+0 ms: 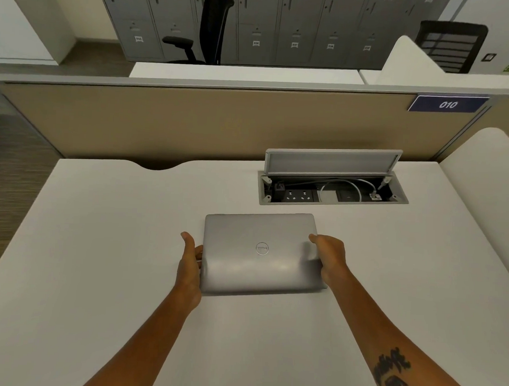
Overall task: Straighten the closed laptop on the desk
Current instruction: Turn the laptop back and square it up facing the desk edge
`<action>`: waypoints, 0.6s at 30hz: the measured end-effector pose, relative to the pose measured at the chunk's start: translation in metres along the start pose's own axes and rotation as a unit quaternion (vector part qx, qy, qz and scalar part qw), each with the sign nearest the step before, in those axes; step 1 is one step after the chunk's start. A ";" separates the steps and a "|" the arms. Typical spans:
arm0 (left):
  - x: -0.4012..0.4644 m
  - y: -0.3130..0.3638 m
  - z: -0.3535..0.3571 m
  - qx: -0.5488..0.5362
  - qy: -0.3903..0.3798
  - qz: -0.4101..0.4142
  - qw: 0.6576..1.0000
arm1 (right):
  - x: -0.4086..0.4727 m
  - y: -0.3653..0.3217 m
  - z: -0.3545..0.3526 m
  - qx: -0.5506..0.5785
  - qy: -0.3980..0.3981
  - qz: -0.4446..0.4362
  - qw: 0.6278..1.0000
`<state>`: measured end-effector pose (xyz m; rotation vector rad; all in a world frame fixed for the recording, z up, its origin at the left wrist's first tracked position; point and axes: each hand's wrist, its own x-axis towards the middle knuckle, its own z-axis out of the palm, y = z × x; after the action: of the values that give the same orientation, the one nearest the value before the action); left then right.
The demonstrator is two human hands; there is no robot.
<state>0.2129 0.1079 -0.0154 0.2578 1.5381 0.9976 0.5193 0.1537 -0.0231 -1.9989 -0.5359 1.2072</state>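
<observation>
Both hands, left hand (189, 266) and right hand (330, 259), clasped the laptop (261, 251) sides; it wanted small, even twists, kept flat on the desk (99, 244).

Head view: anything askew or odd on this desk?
The closed silver laptop looks only slightly rotated against the white desk's edges, with the left hand and right hand gripping its sides. Behind it, the grey cable-box lid stands open, exposing sockets and a loose white cable.
</observation>
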 end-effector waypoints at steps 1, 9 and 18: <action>0.000 0.000 0.000 -0.002 0.001 -0.004 1.000 | 0.000 0.001 0.000 -0.001 0.004 -0.001 1.000; 0.006 -0.001 0.005 -0.014 -0.002 -0.017 1.000 | 0.002 0.002 0.002 0.006 0.005 -0.008 1.000; 0.009 0.000 0.006 -0.016 -0.005 -0.019 1.000 | 0.005 0.002 0.006 0.002 0.012 -0.020 1.000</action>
<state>0.2157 0.1163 -0.0208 0.2106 1.5108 0.9886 0.5165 0.1576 -0.0287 -1.9884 -0.5581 1.1583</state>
